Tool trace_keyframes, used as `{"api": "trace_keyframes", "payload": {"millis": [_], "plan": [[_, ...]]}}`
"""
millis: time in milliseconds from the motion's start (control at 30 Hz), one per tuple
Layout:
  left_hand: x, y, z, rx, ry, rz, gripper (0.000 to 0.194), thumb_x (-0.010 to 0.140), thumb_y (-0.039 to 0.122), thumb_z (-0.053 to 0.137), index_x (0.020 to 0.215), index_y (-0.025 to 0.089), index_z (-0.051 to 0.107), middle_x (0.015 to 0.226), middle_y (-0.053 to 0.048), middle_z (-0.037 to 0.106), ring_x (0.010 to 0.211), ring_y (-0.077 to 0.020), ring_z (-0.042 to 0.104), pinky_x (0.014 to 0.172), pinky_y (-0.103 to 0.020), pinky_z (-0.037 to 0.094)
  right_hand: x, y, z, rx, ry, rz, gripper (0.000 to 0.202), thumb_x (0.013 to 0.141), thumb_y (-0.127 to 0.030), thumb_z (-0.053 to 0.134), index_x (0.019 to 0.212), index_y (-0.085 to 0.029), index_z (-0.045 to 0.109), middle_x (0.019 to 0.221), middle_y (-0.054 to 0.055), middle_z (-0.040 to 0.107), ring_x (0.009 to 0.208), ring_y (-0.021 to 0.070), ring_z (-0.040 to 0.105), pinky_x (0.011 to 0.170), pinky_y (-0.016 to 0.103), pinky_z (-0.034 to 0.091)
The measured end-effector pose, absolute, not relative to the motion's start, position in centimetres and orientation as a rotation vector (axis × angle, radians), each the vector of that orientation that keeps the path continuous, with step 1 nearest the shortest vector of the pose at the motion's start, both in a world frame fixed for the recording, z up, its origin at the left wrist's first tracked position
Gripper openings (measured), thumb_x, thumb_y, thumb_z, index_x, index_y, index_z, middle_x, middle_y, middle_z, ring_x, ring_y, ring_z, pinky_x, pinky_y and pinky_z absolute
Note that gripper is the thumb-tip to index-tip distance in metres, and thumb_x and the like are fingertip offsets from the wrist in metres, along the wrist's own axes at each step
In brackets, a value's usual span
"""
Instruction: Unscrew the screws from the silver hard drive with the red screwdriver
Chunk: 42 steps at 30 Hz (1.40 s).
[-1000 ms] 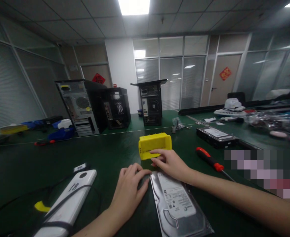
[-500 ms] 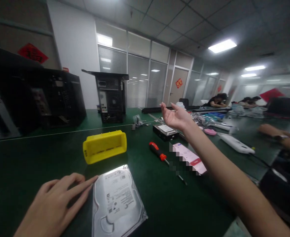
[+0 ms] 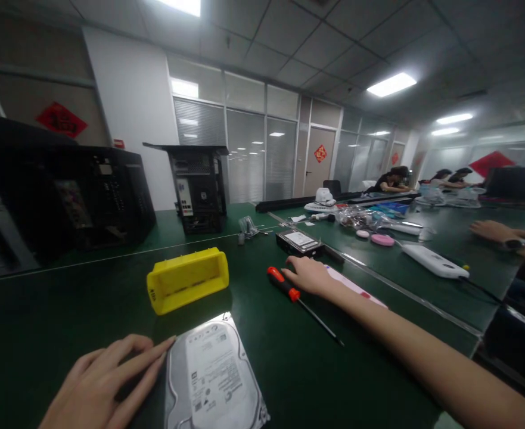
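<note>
Head view: the left hand [image 3: 110,375], loosely open, has its fingertips at the left edge of a silver hard drive [image 3: 217,372] lying flat on the green table [image 3: 325,381], near a yellow bin [image 3: 188,281]. The right hand [image 3: 307,274], unclenched with fingers slightly bent, is just beside the screwdriver [image 3: 282,285].

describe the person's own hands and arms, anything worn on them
The left hand and right hand are both bare, with no gloves or visible rings. The right forearm shows no sleeve, watch or markings. The left forearm is out of frame.
</note>
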<state>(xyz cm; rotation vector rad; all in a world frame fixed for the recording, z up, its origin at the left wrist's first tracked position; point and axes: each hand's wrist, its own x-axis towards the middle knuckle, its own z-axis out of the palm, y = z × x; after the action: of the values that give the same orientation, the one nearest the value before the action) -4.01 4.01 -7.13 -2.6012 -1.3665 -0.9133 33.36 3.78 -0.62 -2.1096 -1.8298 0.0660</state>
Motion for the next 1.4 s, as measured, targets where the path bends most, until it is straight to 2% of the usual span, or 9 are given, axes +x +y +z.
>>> {"api": "trace_keyframes", "payload": {"millis": [67,133,233,333,400,500,633,867,1400], "plan": [[-3.5,3.2,-5.9,-2.687,-1.366,-0.783,0.029,0.083,0.045,0.051,0.108,0.039,0.063,0.102,0.000,0.062,0.090,-0.0239,0.057,0.082,-0.038,0.042,32.7,3.8,-1.0,-2.105,-1.863,0.056,0.058,0.085,-0.056,0.034,0.116,-0.012,0.056,0.108,0.023,0.061,0.101,0.0373,0.058,0.079,0.051,0.042],[-3.1,2.5,-4.7,-2.698,-1.408,-0.764,0.029,0.085,0.044,0.049,0.110,0.035,0.062,0.103,-0.001,0.061,0.093,-0.0231,0.056,0.083,-0.037,0.042,32.2,3.9,-1.6,-2.080,-1.958,0.099,0.066,0.081,-0.062,0.038,0.123,-0.013,0.050,0.110,0.022,0.061,0.099,0.0358,0.059,0.077,0.048,0.045],[-2.5,1.6,-3.6,-2.689,-1.462,-0.788,0.028,0.087,0.036,0.046,0.111,0.031,0.060,0.106,-0.002,0.060,0.096,-0.0220,0.054,0.084,-0.037,0.041,31.7,4.2,-1.9,-1.988,-2.064,0.158,0.057,0.080,-0.046,0.051,0.127,-0.014,0.047,0.116,0.018,0.058,0.102,0.0337,0.058,0.083,0.047,0.044],[-2.3,1.0,-3.2,-2.712,-1.501,-0.775,0.028,0.088,0.031,0.046,0.112,0.026,0.060,0.106,-0.004,0.059,0.096,-0.0216,0.053,0.085,-0.037,0.040,30.5,4.0,0.1,-1.657,-2.009,0.484,0.050,0.083,-0.044,0.049,0.125,-0.019,0.048,0.112,0.012,0.060,0.098,0.0259,0.061,0.086,0.041,0.047],[-2.2,0.8,-3.0,-2.737,-1.520,-0.763,0.027,0.088,0.029,0.045,0.110,0.026,0.060,0.104,-0.004,0.059,0.095,-0.0213,0.053,0.084,-0.036,0.040,28.8,3.3,2.4,-1.424,-1.836,0.688,0.052,0.083,-0.045,0.049,0.130,-0.024,0.041,0.104,0.009,0.062,0.087,0.0221,0.064,0.072,0.034,0.054],[-2.2,0.6,-2.9,-2.763,-1.535,-0.765,0.026,0.090,0.030,0.043,0.108,0.025,0.061,0.103,-0.004,0.059,0.095,-0.0211,0.053,0.085,-0.036,0.039,25.0,2.0,5.6,-1.109,-1.692,0.811,0.068,0.078,-0.040,0.059,0.135,-0.032,0.023,0.093,0.005,0.060,0.070,0.0192,0.066,0.048,0.026,0.054],[-2.3,0.7,-2.8,-2.847,-1.563,-0.802,0.027,0.090,0.032,0.042,0.108,0.023,0.061,0.106,-0.005,0.059,0.098,-0.0212,0.052,0.086,-0.036,0.039,20.1,1.3,6.7,-0.819,-1.592,0.795,0.063,0.077,-0.030,0.061,0.127,-0.033,0.023,0.099,0.003,0.053,0.088,0.0207,0.064,0.064,0.032,0.060],[-2.4,1.1,-3.1,-3.005,-1.697,-0.886,0.031,0.086,0.041,0.050,0.111,0.025,0.058,0.111,-0.004,0.058,0.105,-0.0221,0.051,0.091,-0.038,0.039,19.9,1.3,4.6,-0.891,-1.586,0.727,0.062,0.079,-0.032,0.059,0.129,-0.034,0.022,0.100,0.004,0.049,0.082,0.0195,0.064,0.060,0.032,0.061],[-1.0,0.2,-3.5,-3.061,-1.692,-0.865,0.033,0.082,0.044,0.056,0.110,0.025,0.057,0.108,-0.005,0.059,0.104,-0.0242,0.050,0.091,-0.041,0.037,21.0,0.0,3.6,-0.866,-1.493,0.749,0.062,0.079,-0.033,0.059,0.128,-0.034,0.023,0.098,0.004,0.048,0.080,0.0196,0.064,0.056,0.031,0.061]]}}
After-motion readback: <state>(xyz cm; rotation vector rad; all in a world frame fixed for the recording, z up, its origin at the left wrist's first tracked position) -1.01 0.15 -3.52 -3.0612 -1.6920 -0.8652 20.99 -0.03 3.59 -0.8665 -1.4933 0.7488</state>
